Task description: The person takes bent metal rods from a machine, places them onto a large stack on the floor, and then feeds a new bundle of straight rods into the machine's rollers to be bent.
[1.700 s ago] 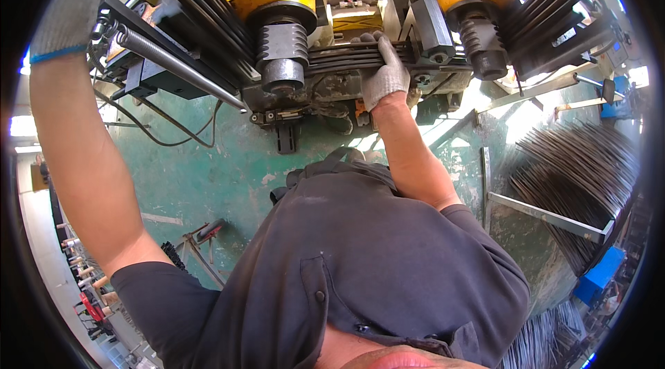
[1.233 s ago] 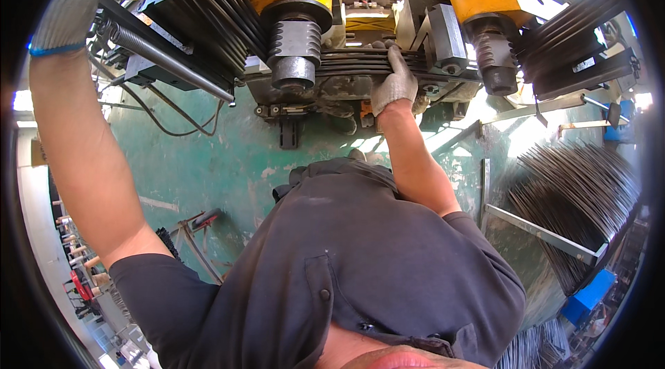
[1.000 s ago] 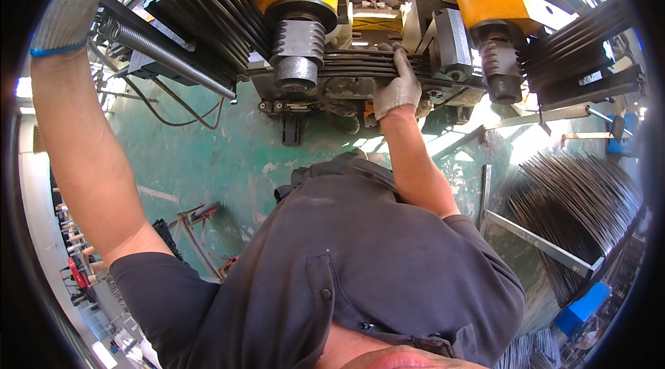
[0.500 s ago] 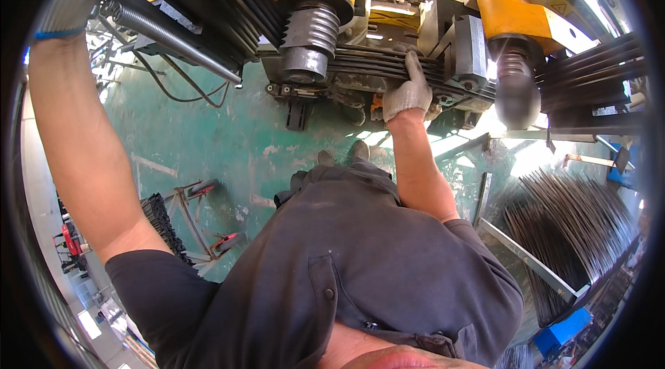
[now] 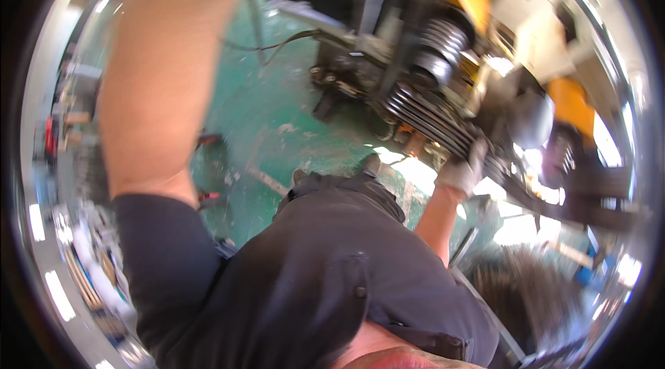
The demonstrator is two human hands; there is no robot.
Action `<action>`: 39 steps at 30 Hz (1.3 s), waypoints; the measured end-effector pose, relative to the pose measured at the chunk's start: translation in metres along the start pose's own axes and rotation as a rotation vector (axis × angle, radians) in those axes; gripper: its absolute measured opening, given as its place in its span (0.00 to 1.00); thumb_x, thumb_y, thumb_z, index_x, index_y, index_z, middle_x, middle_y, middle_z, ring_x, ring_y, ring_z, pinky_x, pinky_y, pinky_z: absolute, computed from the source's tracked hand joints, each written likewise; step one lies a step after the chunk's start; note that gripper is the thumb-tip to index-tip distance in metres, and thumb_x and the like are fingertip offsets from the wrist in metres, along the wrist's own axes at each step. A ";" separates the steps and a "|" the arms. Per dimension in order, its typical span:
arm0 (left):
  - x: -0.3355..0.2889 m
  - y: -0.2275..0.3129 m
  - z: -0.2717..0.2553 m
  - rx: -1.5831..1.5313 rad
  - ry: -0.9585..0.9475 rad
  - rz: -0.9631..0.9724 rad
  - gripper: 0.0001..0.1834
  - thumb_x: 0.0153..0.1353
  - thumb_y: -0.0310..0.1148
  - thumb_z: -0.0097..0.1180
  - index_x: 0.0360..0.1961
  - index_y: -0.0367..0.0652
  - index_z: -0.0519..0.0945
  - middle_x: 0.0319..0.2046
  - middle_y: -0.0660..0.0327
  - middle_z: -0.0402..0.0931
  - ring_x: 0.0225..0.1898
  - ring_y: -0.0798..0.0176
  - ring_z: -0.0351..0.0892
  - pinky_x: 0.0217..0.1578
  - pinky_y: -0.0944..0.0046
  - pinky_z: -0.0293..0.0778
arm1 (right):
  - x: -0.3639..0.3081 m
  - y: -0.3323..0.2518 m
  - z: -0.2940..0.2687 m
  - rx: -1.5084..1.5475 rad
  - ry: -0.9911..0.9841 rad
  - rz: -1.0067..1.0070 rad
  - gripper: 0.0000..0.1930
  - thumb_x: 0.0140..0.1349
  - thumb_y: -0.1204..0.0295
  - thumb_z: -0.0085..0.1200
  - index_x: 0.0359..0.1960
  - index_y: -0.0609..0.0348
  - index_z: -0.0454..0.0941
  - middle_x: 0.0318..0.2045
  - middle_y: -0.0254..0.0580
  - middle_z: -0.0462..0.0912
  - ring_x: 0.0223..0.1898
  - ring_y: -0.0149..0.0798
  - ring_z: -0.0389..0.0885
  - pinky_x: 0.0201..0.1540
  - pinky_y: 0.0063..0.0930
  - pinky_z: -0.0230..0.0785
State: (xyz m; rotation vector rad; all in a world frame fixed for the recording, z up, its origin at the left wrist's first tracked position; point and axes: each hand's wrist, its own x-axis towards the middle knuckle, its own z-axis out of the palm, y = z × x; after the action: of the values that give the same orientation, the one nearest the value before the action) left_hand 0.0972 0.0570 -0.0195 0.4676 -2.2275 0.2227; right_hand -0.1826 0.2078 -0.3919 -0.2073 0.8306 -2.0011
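Left hand's past the top edge, can't tell its grip. Rods (image 5: pixel 433 123) run slantwise between ribbed die (image 5: pixel 438 50) and grey block (image 5: pixel 530 119): probably stiff, heavy bunched, maybe slick. Best hold: bare stretch between. Support under them blurred. Right hand (image 5: pixel 462 171), gloved, touches their right part; can't tell pinching or resting. Block crowds it. Further right: sunlit floor (image 5: pixel 523 230), wire pile (image 5: pixel 533 293).
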 end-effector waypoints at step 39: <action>-0.887 0.137 -0.426 0.631 1.779 -1.912 0.07 0.60 0.21 0.57 0.39 0.34 0.73 0.20 0.56 0.76 0.14 0.59 0.76 0.16 0.58 0.74 | -0.447 0.588 0.260 -0.974 -0.949 0.804 0.04 0.63 0.78 0.57 0.37 0.59 0.75 0.25 0.34 0.76 0.26 0.31 0.74 0.30 0.29 0.69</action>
State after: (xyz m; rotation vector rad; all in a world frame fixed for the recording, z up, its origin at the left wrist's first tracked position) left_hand 0.8618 0.5425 -0.4284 1.5559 0.4864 0.1247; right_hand 0.5935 0.2482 -0.4860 -1.0748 0.9407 -0.4883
